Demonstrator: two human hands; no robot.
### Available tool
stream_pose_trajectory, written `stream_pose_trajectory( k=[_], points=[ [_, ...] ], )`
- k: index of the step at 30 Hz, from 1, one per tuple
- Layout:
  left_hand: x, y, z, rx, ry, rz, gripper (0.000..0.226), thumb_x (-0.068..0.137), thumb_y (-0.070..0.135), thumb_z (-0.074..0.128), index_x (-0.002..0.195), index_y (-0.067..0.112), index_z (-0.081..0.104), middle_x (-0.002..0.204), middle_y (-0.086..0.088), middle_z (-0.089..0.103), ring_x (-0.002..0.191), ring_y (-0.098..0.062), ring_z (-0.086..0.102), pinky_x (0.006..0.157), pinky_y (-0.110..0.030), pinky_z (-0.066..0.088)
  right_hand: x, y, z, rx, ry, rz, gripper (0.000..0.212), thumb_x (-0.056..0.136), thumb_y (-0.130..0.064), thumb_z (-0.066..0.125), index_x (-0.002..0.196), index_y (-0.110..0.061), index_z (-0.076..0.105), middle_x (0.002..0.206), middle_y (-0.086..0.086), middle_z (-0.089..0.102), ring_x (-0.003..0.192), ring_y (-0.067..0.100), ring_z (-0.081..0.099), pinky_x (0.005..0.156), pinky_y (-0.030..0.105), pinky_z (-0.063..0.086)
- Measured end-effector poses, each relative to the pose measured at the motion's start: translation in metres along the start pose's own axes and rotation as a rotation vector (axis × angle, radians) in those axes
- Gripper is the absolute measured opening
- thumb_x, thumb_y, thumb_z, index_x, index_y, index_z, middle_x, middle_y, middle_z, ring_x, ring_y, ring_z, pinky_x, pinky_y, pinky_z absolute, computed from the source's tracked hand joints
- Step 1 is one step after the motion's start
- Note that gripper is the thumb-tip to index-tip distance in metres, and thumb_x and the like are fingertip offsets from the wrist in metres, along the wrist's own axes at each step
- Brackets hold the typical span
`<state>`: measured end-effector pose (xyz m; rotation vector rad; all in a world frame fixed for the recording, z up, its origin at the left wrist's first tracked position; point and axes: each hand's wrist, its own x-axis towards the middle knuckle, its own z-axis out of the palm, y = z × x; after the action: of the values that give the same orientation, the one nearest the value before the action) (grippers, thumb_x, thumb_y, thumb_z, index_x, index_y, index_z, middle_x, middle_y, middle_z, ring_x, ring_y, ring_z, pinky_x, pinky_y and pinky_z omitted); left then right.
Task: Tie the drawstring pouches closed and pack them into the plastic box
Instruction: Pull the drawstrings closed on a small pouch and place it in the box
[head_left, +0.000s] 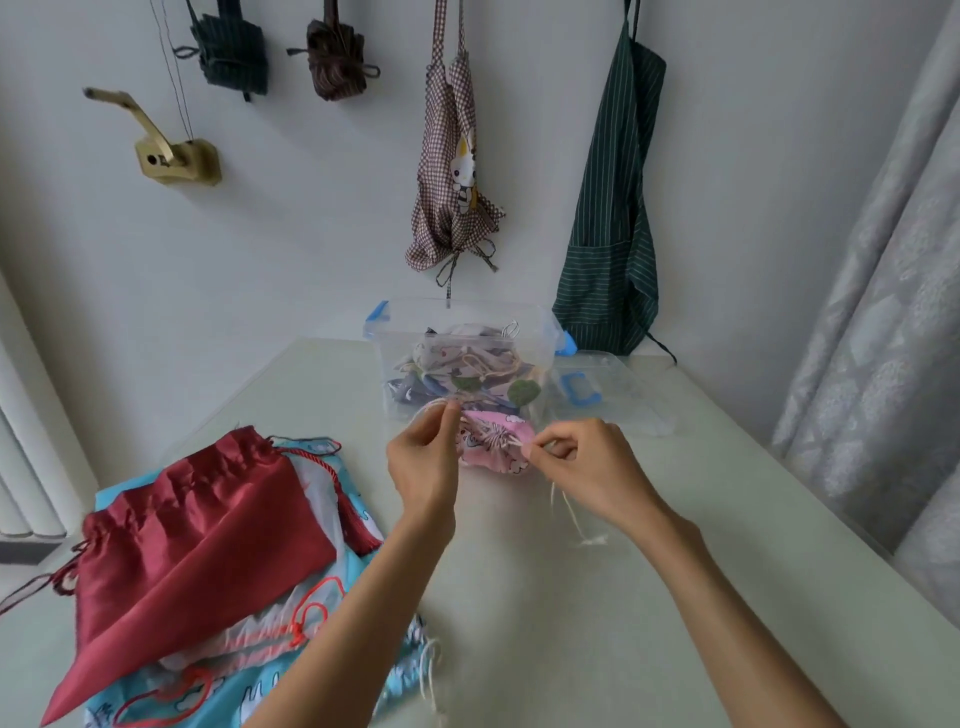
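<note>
A: The small pink printed drawstring pouch (493, 447) is partly covered by the left hand (423, 460) and the right hand (582, 467).

B: Its thin cream drawstring (571, 512) blurs near the right wrist; no knot can be made out.

A: The clear plastic box (462, 358) holds a jumble too tangled to count.

B: The shiny red satin pouch (192, 545) hides most of the pile beneath, and the blue printed cloth (260, 691) runs off the near edge.

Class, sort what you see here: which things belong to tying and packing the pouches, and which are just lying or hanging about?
Part of the job:
pink pouch, cords pinched by left hand and right hand
plastic box, already holding pouches
red satin pouch on the waiting pile
box lid

Just about:
checked apron
green striped apron
curtain
</note>
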<state>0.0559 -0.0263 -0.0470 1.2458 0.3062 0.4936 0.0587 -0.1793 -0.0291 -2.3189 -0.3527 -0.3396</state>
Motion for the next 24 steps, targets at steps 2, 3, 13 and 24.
stream_pose_trajectory(
  k=[2,3,13,24],
  points=[
    [0.014,0.007,0.008,-0.048,-0.057,0.057,0.018,0.090,0.023,0.062,0.081,0.014,0.073,0.070,0.001,0.065,0.069,-0.007,0.058,0.065,-0.021,0.053,0.018,-0.007,-0.008,0.055,0.011,-0.009,0.009,0.082,-0.027,0.070,0.074,-0.027,0.072,0.059,-0.014,0.063,0.059,-0.002,0.059,0.063,0.018,0.048],
    [0.022,0.011,0.012,-0.089,-0.084,0.067,0.020,0.092,0.020,0.059,0.078,0.014,0.071,0.070,0.000,0.065,0.070,-0.008,0.060,0.062,-0.018,0.053,0.027,-0.009,-0.011,0.090,0.021,-0.014,0.007,0.082,-0.025,0.069,0.077,-0.023,0.074,0.060,-0.012,0.064,0.059,-0.001,0.059,0.063,0.019,0.049],
    [0.044,-0.001,0.026,-0.143,-0.059,0.041,0.023,0.095,0.019,0.053,0.078,0.013,0.067,0.075,-0.003,0.068,0.066,-0.008,0.064,0.051,-0.013,0.049,0.044,0.009,0.001,0.244,0.004,0.065,0.005,0.083,-0.013,0.070,0.085,-0.013,0.075,0.058,-0.004,0.065,0.045,0.000,0.058,0.048,0.014,0.048],
    [0.053,0.026,0.012,-0.083,-0.554,-0.062,0.020,0.100,0.021,0.042,0.101,0.013,0.060,0.103,0.004,0.073,0.088,-0.002,0.069,0.058,-0.015,0.050,0.039,0.019,-0.007,0.246,-0.230,0.151,0.013,0.086,-0.019,0.066,0.074,-0.020,0.070,0.059,-0.003,0.064,0.051,0.005,0.055,0.052,0.015,0.044]
  ],
)
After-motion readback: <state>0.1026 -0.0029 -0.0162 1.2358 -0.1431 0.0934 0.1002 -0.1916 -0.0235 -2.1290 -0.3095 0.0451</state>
